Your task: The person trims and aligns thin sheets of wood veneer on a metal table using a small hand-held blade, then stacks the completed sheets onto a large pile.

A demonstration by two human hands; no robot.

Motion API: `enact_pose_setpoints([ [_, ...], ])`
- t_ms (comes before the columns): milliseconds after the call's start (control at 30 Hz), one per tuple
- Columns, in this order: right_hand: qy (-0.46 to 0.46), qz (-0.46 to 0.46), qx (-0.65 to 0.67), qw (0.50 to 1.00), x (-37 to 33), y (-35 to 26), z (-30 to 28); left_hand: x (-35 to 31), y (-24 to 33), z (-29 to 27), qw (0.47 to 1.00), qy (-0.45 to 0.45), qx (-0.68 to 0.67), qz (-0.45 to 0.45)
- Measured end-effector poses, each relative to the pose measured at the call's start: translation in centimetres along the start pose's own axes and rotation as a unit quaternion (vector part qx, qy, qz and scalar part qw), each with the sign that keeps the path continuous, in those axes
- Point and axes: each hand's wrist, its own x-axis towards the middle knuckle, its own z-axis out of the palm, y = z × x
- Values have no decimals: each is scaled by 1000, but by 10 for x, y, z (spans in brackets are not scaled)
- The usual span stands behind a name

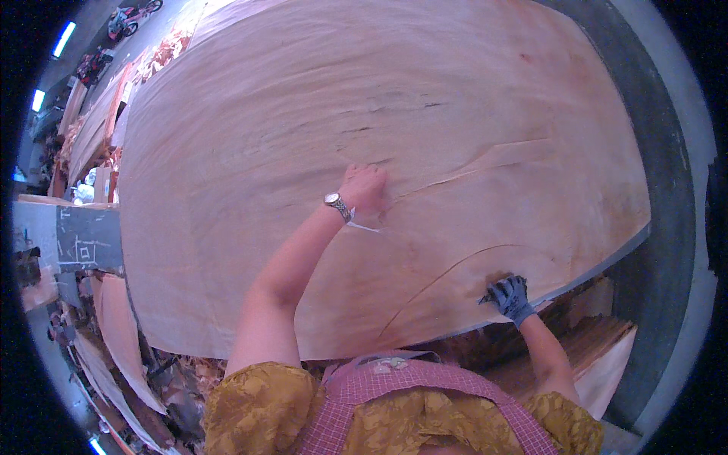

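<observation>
A large pale wood veneer sheet (250, 205) spreads out in front of me. My left hand (365, 188) is bare, with a wristwatch (334, 200) on the wrist, and rests at the middle of the sheet. Its fingers look bent, but motion smears them. A thin white strip (365, 227) shows beside the wrist. Near the sheet's front right edge, my right hand (509, 296) wears a dark grey glove. Its fingers are closed, and a small dark pointed end sticks out at their left; the thing's kind is unclear. A curved crack (447, 273) runs across the sheet left of this hand.
A longer split (470, 168) and dark slits (355, 130) mark the sheet. Veneer pieces (121, 326) and scraps lie at the left, and stacked wood (607, 356) sits under the front right edge. Motorbikes (125, 23) stand at the far left.
</observation>
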Motion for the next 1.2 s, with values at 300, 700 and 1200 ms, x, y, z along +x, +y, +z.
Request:
enact_pose_setpoints([
  [300,-16,20,-2,1000,-5,3,-2,-10,6,-13,993,-119,-3,20],
  [700,-1,14,-1,1000,12,15,-22,-22,12,-16,997,-68,26,14],
  [1200,8,-4,-5,1000,15,41,-14,-37,9,-7,1000,-9,13,-4],
])
